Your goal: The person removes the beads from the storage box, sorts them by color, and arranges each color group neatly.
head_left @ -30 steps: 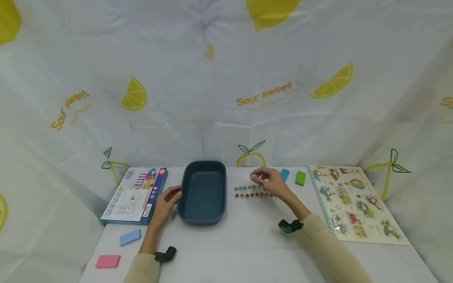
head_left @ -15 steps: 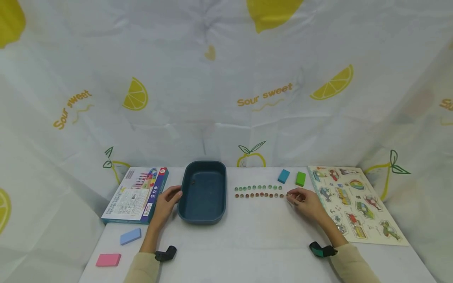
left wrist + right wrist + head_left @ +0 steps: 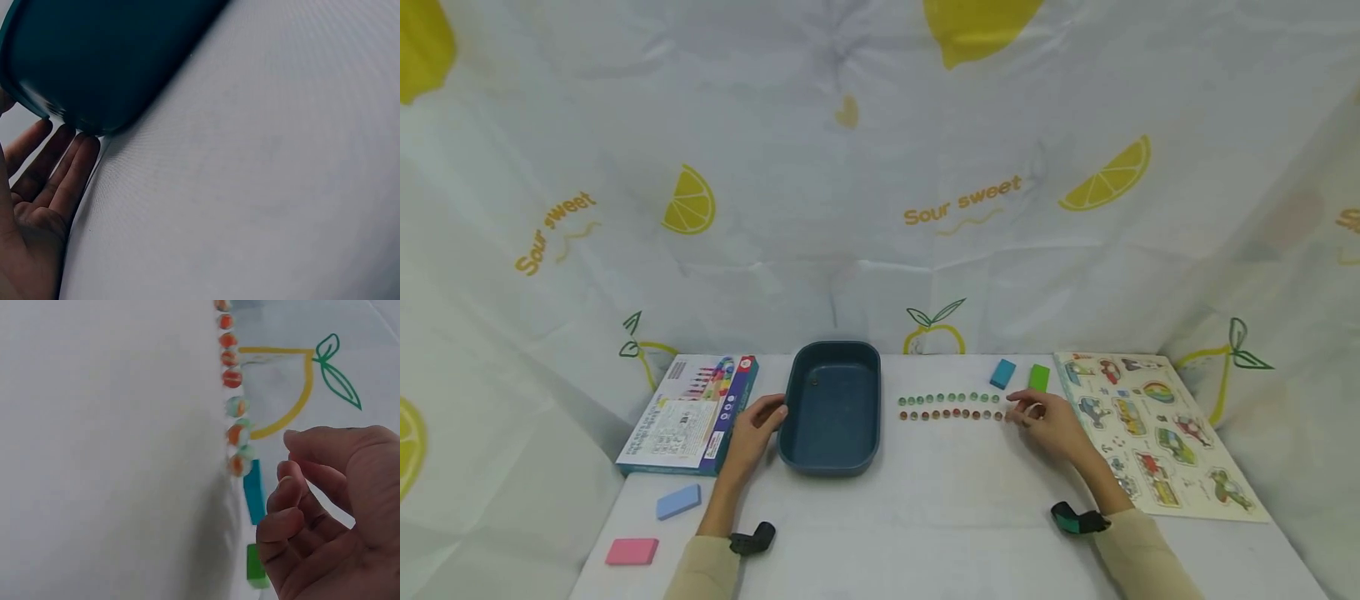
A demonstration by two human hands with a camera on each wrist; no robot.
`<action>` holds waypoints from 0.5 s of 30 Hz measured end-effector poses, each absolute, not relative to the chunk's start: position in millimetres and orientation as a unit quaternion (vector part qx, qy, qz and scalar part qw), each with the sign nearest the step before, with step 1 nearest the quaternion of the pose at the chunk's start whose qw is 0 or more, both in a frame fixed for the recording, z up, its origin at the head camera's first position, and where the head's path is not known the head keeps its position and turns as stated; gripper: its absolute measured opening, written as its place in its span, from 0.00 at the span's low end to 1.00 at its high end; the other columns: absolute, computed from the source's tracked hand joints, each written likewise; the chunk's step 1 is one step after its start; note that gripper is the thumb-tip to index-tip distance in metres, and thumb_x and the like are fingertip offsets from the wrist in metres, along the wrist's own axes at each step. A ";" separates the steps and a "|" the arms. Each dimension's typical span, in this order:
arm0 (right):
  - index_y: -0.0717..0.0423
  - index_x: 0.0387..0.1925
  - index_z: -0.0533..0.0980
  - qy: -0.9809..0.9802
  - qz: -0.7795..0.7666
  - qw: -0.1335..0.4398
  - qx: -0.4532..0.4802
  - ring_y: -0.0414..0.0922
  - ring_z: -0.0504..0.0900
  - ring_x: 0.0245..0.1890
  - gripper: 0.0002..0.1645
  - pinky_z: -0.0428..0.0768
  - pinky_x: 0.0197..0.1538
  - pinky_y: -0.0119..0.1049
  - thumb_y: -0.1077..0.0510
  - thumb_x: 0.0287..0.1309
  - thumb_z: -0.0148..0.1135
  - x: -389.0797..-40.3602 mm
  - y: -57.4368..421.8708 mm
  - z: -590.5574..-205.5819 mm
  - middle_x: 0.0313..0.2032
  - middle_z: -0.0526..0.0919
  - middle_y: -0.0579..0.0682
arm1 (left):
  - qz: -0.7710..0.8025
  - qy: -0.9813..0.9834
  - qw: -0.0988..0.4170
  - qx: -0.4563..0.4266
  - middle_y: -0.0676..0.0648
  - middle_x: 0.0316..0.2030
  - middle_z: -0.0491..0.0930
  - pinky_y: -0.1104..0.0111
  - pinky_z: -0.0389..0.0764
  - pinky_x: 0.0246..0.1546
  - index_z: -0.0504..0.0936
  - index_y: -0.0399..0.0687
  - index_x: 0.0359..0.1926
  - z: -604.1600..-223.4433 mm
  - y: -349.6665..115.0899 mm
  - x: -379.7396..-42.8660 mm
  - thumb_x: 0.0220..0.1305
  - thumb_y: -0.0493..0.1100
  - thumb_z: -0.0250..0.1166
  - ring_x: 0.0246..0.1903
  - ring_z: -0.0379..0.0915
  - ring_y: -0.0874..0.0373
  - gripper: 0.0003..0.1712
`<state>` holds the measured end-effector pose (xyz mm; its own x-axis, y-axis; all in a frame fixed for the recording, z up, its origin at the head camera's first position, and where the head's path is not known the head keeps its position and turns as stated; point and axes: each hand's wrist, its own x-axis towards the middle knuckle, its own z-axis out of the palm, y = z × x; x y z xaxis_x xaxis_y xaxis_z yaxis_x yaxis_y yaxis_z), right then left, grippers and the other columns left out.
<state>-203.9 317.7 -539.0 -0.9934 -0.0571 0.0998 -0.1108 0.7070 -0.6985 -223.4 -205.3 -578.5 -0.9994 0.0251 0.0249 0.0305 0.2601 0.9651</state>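
Observation:
Two rows of glass marbles lie on the white table in the head view, a green row (image 3: 951,398) behind an orange-brown row (image 3: 957,413). My right hand (image 3: 1047,423) hovers at their right end, thumb and fingers apart with nothing between them. In the right wrist view, the hand (image 3: 331,512) is beside the last orange marble (image 3: 237,465). On the left, a dark blue rectangular tub (image 3: 831,425) has one small marble (image 3: 814,383) near its back left. My left hand (image 3: 752,433) touches the tub's left side, fairly straight fingers (image 3: 78,169) against its outer wall.
A blue block (image 3: 1002,374) and a green block (image 3: 1038,377) lie behind the rows. A picture puzzle board (image 3: 1157,433) is at the right. A boxed set (image 3: 685,417), a light blue block (image 3: 678,502) and a pink block (image 3: 632,551) sit at the left.
My right hand has come from behind the green row to the right end of the rows, and its fingertips have parted. The tub's marble has shifted slightly. My left hand stays put.

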 end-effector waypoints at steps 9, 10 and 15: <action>0.61 0.54 0.84 -0.856 0.503 0.024 0.113 0.44 0.81 0.31 0.17 0.77 0.29 0.30 0.54 0.72 0.68 -247.0 233.6 -496.2 0.41 0.86 0.62 | -0.613 -0.790 0.003 -0.022 0.36 0.65 0.81 0.79 0.82 0.53 0.79 0.43 0.68 -577.3 -204.9 -223.7 0.79 0.51 0.63 0.52 0.79 0.76 0.25; 0.60 0.54 0.84 -0.849 0.513 0.013 0.123 0.46 0.82 0.32 0.16 0.78 0.29 0.31 0.54 0.72 0.68 -252.5 219.4 -492.6 0.42 0.86 0.63 | -0.613 -0.790 0.002 -0.023 0.36 0.65 0.81 0.79 0.82 0.53 0.79 0.43 0.67 -577.8 -205.0 -224.1 0.79 0.51 0.63 0.52 0.79 0.76 0.25; 0.60 0.56 0.84 -0.820 0.543 -0.033 0.179 0.55 0.84 0.34 0.17 0.86 0.33 0.49 0.56 0.72 0.68 -277.9 146.5 -483.3 0.43 0.88 0.63 | -0.614 -0.789 0.004 -0.023 0.37 0.65 0.81 0.79 0.82 0.53 0.79 0.43 0.67 -580.3 -206.3 -224.3 0.78 0.51 0.64 0.52 0.79 0.77 0.25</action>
<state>-277.9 146.5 -483.3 -0.9336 -0.3297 0.1403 -0.2579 0.3467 -0.9018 -224.3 -206.3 -580.3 -0.9989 0.0318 0.0338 0.0406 0.2444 0.9688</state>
